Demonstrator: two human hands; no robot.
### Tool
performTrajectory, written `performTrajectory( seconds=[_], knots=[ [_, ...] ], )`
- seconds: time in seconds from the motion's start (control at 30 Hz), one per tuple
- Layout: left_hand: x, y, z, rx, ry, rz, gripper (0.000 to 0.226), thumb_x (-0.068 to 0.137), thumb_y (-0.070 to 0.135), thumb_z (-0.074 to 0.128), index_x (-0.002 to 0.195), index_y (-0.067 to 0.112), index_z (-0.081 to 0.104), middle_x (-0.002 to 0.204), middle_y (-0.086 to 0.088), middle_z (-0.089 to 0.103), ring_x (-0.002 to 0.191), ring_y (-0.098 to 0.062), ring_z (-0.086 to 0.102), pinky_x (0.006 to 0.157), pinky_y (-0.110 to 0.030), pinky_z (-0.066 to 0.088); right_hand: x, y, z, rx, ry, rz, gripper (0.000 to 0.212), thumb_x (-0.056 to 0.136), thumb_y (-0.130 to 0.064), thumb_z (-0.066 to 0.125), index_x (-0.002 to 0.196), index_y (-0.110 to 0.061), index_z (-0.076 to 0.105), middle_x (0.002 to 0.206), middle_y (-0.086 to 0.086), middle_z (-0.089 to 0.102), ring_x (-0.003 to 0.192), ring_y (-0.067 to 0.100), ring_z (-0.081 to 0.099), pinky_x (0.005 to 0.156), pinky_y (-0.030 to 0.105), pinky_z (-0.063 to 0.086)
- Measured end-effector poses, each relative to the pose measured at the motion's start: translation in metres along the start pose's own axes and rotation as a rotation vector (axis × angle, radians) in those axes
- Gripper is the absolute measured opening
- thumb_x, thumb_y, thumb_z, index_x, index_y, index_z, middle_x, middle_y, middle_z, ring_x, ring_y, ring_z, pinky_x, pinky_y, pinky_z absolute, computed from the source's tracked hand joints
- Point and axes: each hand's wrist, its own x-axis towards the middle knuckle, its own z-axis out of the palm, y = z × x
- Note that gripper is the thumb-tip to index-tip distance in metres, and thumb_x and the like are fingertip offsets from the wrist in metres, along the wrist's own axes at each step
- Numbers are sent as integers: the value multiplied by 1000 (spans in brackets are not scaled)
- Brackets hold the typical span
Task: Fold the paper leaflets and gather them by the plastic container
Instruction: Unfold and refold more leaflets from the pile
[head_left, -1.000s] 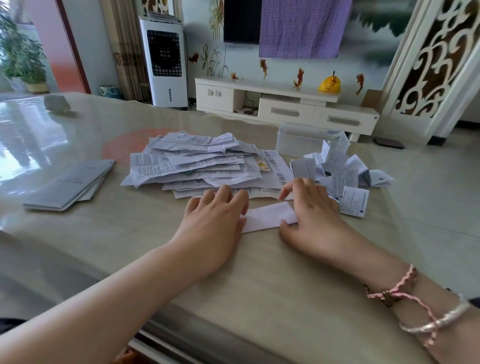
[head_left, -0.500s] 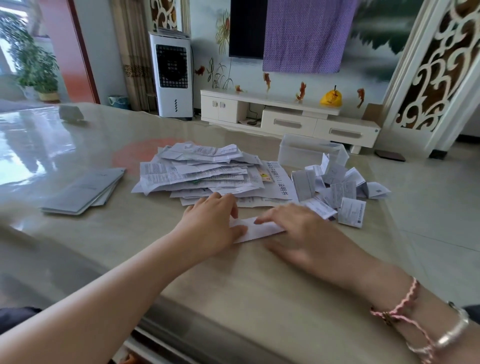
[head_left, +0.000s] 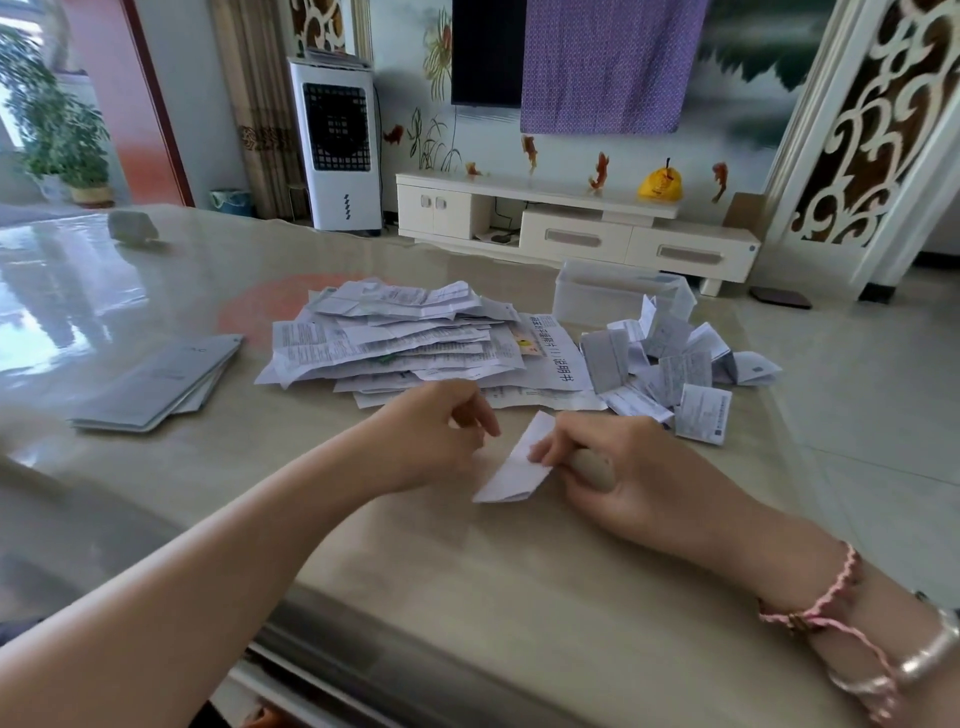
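A small folded white leaflet (head_left: 519, 462) is tilted up off the table, pinched at its right edge by my right hand (head_left: 628, 467). My left hand (head_left: 431, 431) hovers just left of it with fingers loosely curled, touching nothing. Behind lies a flat pile of unfolded printed leaflets (head_left: 410, 338). To its right, several folded leaflets (head_left: 675, 369) are heaped in front of a clear plastic container (head_left: 618, 293).
A stack of grey booklets (head_left: 161, 382) lies at the left on the glossy table (head_left: 415, 561). A small pale object (head_left: 132, 227) sits far left. The table's near edge runs below my arms; its right edge drops to the tiled floor.
My right hand has lifted the folded leaflet off the table and turned it upright. My left hand has come off the paper and drawn back to the left.
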Motion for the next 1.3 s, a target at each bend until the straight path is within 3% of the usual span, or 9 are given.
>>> performTrajectory(
  seconds=[0.13, 0.23, 0.37, 0.43, 0.6, 0.73, 0.9, 1.1, 1.3],
  knots=[
    [-8, 7, 5, -6, -94, 109, 31, 87, 1, 51, 99, 24, 68, 100, 12, 63, 83, -17, 60, 73, -25, 49, -11, -2, -4, 275, 8, 55, 17, 82, 0, 66, 81, -14, 57, 94, -7, 68, 100, 12, 66, 89, 22, 51],
    [-7, 6, 12, 38, -106, 111, 31, 82, 1, 53, 101, 21, 67, 101, 2, 65, 81, -22, 61, 71, -30, 50, -13, -2, -3, 384, 30, 156, 11, 87, -9, 66, 83, -15, 58, 86, -4, 65, 90, 10, 65, 86, 17, 49],
    [-1, 8, 19, 57, -74, 69, 10, 86, 17, 59, 94, 18, 63, 94, 8, 60, 62, -1, 48, 56, -14, 38, -6, 5, -1, 249, 175, 331, 20, 88, -26, 66, 71, -21, 56, 71, -10, 60, 65, 2, 57, 66, 9, 43],
    [2, 10, 25, 73, -30, 40, 11, 88, 30, 60, 92, 20, 63, 99, 5, 60, 74, -6, 52, 71, -20, 41, -2, 11, 0, 91, 166, 403, 24, 87, -29, 66, 68, -18, 56, 69, -9, 58, 60, -1, 51, 58, 9, 37],
    [8, 11, 37, 173, 57, -51, 22, 84, 48, 62, 75, 32, 50, 101, 5, 49, 108, -22, 48, 97, -34, 39, 6, 14, 5, -83, 87, 466, 27, 85, -32, 64, 64, -23, 50, 79, -9, 51, 89, 11, 46, 69, 22, 33],
    [8, 14, 41, 205, 93, -21, 26, 86, 46, 61, 94, 27, 46, 107, 5, 44, 113, -23, 41, 101, -36, 35, 7, 9, 5, -246, 61, 428, 24, 82, -39, 63, 72, -24, 47, 87, -7, 48, 93, 13, 42, 74, 26, 32],
    [7, 16, 45, 212, 90, 61, 16, 91, 39, 56, 98, 30, 44, 110, 9, 46, 110, -21, 38, 95, -32, 31, 3, 11, -1, -153, -27, 336, 37, 76, -55, 65, 82, -28, 39, 94, -11, 41, 94, 10, 34, 75, 24, 29],
    [5, 15, 45, 193, 93, 60, 14, 92, 38, 54, 103, 31, 48, 113, 9, 46, 111, -20, 35, 94, -32, 28, -2, 22, -3, -116, -106, 280, 37, 77, -66, 50, 83, -30, 40, 91, -14, 41, 93, 9, 38, 82, 23, 34],
    [7, 15, 44, 220, 90, 28, 27, 90, 41, 57, 115, 34, 47, 126, 9, 38, 121, -23, 31, 104, -35, 26, -7, 19, -3, -180, -40, 189, 36, 78, -63, 54, 98, -34, 47, 100, -18, 42, 102, -1, 35, 87, 12, 28]
  ],
)
